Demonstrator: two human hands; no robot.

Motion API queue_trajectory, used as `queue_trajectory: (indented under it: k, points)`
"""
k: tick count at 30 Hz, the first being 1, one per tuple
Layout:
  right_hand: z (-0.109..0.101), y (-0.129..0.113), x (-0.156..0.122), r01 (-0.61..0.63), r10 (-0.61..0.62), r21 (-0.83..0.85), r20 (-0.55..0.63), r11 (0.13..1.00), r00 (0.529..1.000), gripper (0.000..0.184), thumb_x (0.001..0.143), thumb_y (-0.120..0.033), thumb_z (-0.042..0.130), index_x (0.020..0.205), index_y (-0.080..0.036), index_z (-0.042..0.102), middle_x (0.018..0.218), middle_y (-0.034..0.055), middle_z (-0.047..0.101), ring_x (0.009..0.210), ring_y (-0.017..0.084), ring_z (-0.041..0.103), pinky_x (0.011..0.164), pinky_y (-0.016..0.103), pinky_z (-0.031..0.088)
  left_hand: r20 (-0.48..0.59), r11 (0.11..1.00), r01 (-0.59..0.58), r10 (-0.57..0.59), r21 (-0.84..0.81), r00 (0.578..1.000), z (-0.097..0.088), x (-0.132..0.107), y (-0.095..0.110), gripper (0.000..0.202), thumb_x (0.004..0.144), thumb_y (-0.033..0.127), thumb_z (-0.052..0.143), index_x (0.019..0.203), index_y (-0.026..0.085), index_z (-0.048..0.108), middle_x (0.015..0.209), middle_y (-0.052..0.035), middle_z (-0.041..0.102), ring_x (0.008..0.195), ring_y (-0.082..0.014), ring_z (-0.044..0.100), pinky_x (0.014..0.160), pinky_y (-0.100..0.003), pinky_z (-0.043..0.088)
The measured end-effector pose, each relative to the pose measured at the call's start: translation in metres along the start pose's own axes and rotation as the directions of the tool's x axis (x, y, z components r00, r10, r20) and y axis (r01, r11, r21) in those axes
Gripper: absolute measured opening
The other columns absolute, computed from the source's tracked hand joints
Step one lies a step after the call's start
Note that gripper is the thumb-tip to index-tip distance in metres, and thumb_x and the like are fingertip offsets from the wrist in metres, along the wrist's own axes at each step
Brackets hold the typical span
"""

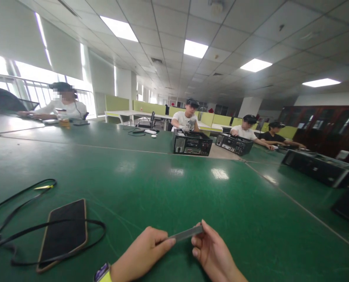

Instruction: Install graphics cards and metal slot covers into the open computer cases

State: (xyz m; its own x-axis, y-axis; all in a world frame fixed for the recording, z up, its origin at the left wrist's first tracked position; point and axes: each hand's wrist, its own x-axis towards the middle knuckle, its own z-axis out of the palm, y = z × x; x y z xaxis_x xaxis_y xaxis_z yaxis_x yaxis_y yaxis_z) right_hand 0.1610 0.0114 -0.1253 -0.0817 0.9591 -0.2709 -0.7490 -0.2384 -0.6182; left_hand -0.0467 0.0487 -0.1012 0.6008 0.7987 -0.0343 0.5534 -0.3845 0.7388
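A thin, flat grey bar (186, 234) is held just above the green table (151, 196), slanting up to the right. My left hand (145, 250) pinches its left end between thumb and fingers. At the other end, my right hand (211, 250) grips it with the thumb on top and the fingers curled beneath. The bar's exact kind cannot be made out. A watch with a yellow-green band (102, 273) sits on my left wrist.
A phone (64, 231) lies to the left with a black cable (30, 227) looped over it. Across the table stand opened computer cases (192, 143), with people working beside them. Another dark case (321, 166) lies at right. A person in white sits at far left.
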Motion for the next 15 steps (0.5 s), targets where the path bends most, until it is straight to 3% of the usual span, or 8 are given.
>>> queue_trajectory:
  k: [3,9,12,15]
  points:
    - [0.0,-0.002,-0.002,0.037,-0.035,-0.026,0.047,0.999,0.998,0.022,0.072,-0.033,0.073,0.083,-0.016,0.063,0.067,-0.0003,0.063,0.058,0.011,0.059,0.047,0.02,0.046,0.019,1.0,0.011,-0.011,0.002,1.0,-0.002,-0.001,0.001,0.05,0.089,0.055,0.032,0.059,0.016,0.042,0.056,0.0052,0.03,0.052,-0.0084,0.028,0.049,-0.022,0.022]
    - [0.005,-0.009,-0.009,0.241,-0.236,-0.072,0.064,0.968,0.97,0.018,0.075,-0.033,0.071,0.078,-0.017,0.067,0.074,-0.0005,0.063,0.064,0.009,0.055,0.056,0.02,0.047,0.102,0.998,-0.062,0.063,-0.015,0.993,0.004,-0.008,0.022,0.043,0.09,0.044,0.037,0.067,0.015,0.06,0.056,0.0043,0.044,0.055,-0.0084,0.041,0.056,-0.019,0.03]
    - [0.009,-0.005,-0.013,0.24,-0.226,-0.103,0.135,0.965,0.965,0.041,0.076,-0.054,0.064,0.095,-0.018,0.068,0.095,0.0075,0.068,0.083,0.015,0.06,0.07,0.026,0.049,0.07,0.994,-0.065,0.071,-0.089,0.995,0.012,-0.008,0.032,0.041,0.09,0.042,0.037,0.07,0.015,0.06,0.06,0.0036,0.048,0.06,-0.0093,0.045,0.06,-0.019,0.032]
    - [0.014,0.008,-0.016,0.318,-0.246,-0.301,0.252,0.899,0.936,0.063,0.068,-0.069,0.059,0.102,-0.017,0.067,0.102,0.0128,0.067,0.091,0.023,0.061,0.075,0.032,0.048,0.003,0.986,-0.048,0.05,-0.157,0.999,0.02,-0.006,0.034,0.044,0.089,0.046,0.035,0.068,0.014,0.057,0.062,0.0029,0.046,0.062,-0.0103,0.042,0.059,-0.02,0.031]
